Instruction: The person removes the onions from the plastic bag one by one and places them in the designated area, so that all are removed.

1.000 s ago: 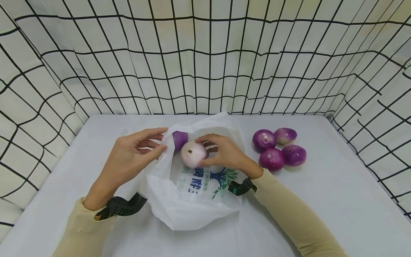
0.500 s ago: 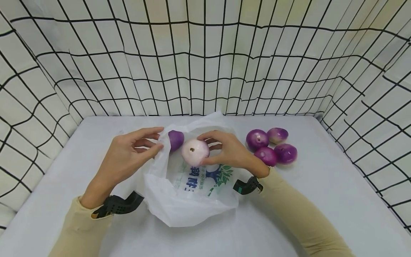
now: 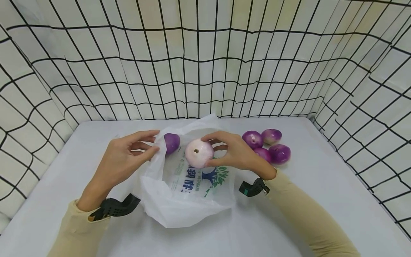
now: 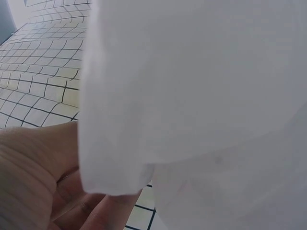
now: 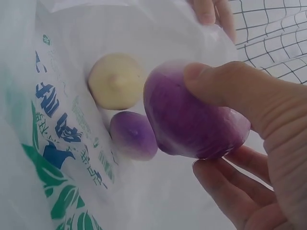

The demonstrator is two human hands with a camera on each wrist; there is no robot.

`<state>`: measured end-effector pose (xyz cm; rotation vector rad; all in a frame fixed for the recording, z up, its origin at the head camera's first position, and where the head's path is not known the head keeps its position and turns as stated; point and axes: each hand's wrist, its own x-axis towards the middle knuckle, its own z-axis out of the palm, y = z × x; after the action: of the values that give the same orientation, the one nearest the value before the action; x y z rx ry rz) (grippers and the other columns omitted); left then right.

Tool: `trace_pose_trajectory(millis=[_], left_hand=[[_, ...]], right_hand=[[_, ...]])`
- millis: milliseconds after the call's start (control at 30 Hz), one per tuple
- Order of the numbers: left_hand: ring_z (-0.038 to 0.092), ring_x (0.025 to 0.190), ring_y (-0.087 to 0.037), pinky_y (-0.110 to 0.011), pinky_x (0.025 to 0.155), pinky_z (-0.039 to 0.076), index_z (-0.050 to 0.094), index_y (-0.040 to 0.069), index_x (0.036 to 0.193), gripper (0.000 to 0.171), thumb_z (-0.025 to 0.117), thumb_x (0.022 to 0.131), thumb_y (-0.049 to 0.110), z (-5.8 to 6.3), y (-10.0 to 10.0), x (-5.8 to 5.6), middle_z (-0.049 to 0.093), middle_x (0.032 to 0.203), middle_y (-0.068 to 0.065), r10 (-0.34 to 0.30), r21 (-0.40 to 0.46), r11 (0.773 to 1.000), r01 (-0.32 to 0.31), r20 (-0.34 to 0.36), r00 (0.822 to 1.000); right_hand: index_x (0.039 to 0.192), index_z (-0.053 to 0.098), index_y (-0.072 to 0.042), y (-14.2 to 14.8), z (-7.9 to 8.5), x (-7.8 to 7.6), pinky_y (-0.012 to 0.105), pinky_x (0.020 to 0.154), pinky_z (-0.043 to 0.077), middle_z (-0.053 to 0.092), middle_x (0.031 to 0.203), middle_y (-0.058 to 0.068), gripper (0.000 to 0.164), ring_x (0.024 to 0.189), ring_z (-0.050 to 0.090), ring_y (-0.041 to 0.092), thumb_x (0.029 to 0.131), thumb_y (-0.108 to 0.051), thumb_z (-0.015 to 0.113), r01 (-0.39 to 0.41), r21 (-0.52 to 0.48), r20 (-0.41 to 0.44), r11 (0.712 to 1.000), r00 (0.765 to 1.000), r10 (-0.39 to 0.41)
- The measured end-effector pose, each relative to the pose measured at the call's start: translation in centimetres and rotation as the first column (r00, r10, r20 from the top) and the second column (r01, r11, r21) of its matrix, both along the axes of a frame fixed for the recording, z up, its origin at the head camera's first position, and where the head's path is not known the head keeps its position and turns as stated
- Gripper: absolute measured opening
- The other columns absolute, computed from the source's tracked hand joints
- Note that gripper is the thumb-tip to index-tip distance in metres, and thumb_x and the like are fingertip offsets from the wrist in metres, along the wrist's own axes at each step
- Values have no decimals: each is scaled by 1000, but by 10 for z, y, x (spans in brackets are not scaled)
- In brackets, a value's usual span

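My left hand (image 3: 126,157) pinches the left rim of a white plastic bag (image 3: 187,210) between thumb and fingers. The bag lies on its side with its mouth spread, showing blue lettering and a green tree print. My right hand (image 3: 236,151) holds an onion (image 3: 197,153) over the bag's mouth; its pale root end faces the head camera. From the right wrist this held onion (image 5: 192,112) looks purple, gripped by thumb and fingertips. Inside the bag sit a yellowish onion (image 5: 115,81) and a smaller purple onion (image 5: 133,134). In the left wrist view, bag plastic (image 4: 192,86) covers most of the picture.
Several purple onions (image 3: 279,154) sit in a cluster on the white table (image 3: 266,228), right of the bag and beyond my right wrist. White walls with a black grid (image 3: 197,60) stand behind the table and at both sides.
The head view has shifted slightly. My right hand has moved a little right with its onion, widening the gap to the purple onion in the bag. My left hand keeps holding the rim.
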<state>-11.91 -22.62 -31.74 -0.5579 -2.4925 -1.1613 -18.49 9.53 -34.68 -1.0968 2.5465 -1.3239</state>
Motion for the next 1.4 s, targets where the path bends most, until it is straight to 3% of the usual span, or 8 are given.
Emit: trace_pose_trajectory(millis=[267,467,700,967,1033,1233,1400], left_hand=[[62,86,21,1,78,52,69,11,135,45,79,91,12,-4,3,-2,76,114,-19,9,-13,1000,-9,18,1000],[63,86,21,1,79,52,69,10,135,45,79,90,7,-8,3,-4,76,113,-19,-1,0,1000,1,0,1000],[64,86,21,0,80,53,70,9,134,46,79,89,4,-7,3,-2,76,111,-19,2,9,1000,-2,-27,1000],[64,86,21,0,81,53,69,6,133,46,79,88,1,-6,3,-3,76,110,-20,2,12,1000,-2,-45,999],[65,86,20,-1,81,53,70,7,133,47,80,87,0,-6,3,-3,77,109,-12,6,15,1000,-6,-51,999],[67,86,18,-3,77,55,72,10,131,48,80,86,-3,-5,3,-3,66,107,34,8,38,999,-5,-67,998],[67,87,19,-2,76,55,72,9,130,48,80,85,-4,-6,3,-4,64,108,38,11,39,999,-9,-69,998]], right_hand=[[137,64,-15,20,-4,5,28,101,60,64,140,1,70,127,65,20,75,-20,95,37,-7,-4,999,999,-37],[139,62,-16,39,-2,9,36,104,59,63,142,1,72,129,64,20,76,-20,94,62,-4,15,998,998,-61],[136,65,-11,60,0,8,31,101,60,67,136,6,72,125,68,24,71,-14,96,88,-33,-47,996,995,-90],[136,63,-10,98,-3,8,43,102,59,65,139,10,71,126,67,30,73,-13,95,187,-40,-30,981,982,-189],[136,63,-10,108,-2,8,43,103,59,65,138,9,71,124,68,29,73,-12,95,216,-48,-34,975,975,-218],[135,64,-12,137,3,8,31,101,60,66,136,6,71,117,69,9,71,-5,94,284,-97,-48,954,956,-289],[134,64,-11,160,6,10,18,96,59,66,133,-1,69,112,67,0,72,-1,93,327,-145,-53,934,940,-337]])
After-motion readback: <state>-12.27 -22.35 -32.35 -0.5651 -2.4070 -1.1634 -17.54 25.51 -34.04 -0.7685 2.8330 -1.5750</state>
